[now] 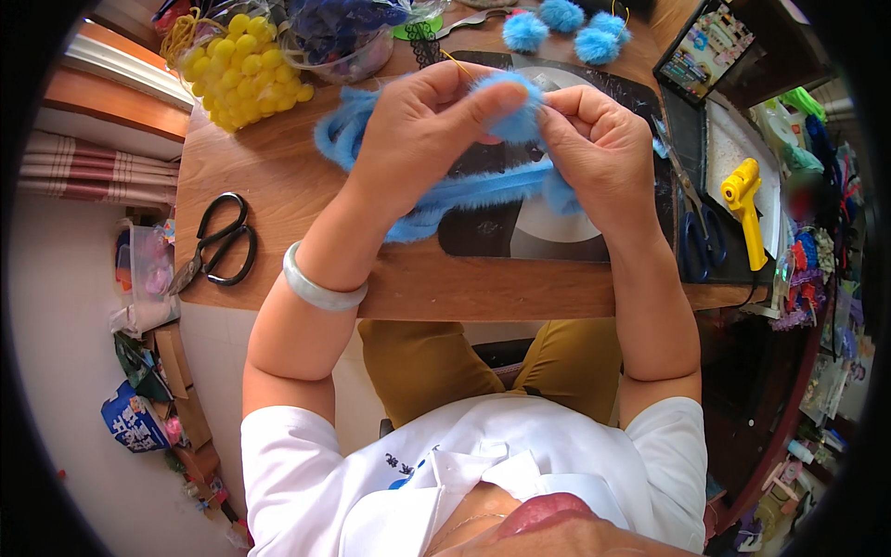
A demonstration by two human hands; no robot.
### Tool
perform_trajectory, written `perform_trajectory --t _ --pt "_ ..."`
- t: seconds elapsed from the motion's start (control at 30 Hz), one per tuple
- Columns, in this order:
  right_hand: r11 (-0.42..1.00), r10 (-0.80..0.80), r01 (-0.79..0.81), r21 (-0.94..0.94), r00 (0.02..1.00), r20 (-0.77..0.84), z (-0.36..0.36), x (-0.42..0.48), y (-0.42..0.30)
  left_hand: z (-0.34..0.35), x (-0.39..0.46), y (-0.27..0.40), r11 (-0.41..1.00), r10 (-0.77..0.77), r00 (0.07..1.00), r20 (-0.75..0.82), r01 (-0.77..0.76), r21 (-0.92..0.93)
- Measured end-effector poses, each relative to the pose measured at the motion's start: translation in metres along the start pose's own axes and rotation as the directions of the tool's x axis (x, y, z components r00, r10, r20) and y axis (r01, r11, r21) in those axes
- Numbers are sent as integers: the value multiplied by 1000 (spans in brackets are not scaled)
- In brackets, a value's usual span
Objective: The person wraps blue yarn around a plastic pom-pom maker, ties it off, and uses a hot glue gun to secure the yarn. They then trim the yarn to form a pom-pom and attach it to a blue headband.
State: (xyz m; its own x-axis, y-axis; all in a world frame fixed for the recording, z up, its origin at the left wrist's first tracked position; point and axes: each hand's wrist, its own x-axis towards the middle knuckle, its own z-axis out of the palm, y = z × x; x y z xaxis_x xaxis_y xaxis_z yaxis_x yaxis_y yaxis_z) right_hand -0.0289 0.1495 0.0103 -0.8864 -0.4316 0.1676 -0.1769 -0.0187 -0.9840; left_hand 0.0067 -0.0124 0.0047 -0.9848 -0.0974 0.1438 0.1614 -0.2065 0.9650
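A fluffy light-blue pompom (pixel 516 104) is held up over the table between my two hands. My left hand (pixel 431 125) grips it with the thumb across its front. A thin yellow cord (pixel 456 64) sticks out above those fingers. At the pompom's right side, the thumb and fingertips of my right hand (pixel 592 139) pinch its edge; what exactly they pinch is hidden. Below both hands, a long strip of blue plush trim (pixel 487 186) lies over a dark mat (pixel 480 233) and the wooden table (pixel 292 181).
Black-handled scissors (pixel 226 240) lie at the left table edge. At right are blue-handled scissors (pixel 699 230), a yellow glue gun (pixel 745 209) and a propped tablet (pixel 704 52). A bag of yellow balls (pixel 240 73) and several blue pompoms (pixel 525 33) sit at the back.
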Motion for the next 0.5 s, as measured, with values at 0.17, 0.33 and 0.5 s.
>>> perform_trajectory --t 0.17,0.33,0.5 --pt "979 -122 118 -165 992 -13 6 -3 2 -6 -4 -4 986 -43 996 73 30 166" --pt "969 -159 145 -198 986 -55 4 -4 0 0 -2 -5 989 -2 999 46 -5 148" --pt "954 -222 202 -221 973 -70 6 -2 8 -4 -5 1 972 -22 999 26 16 234"
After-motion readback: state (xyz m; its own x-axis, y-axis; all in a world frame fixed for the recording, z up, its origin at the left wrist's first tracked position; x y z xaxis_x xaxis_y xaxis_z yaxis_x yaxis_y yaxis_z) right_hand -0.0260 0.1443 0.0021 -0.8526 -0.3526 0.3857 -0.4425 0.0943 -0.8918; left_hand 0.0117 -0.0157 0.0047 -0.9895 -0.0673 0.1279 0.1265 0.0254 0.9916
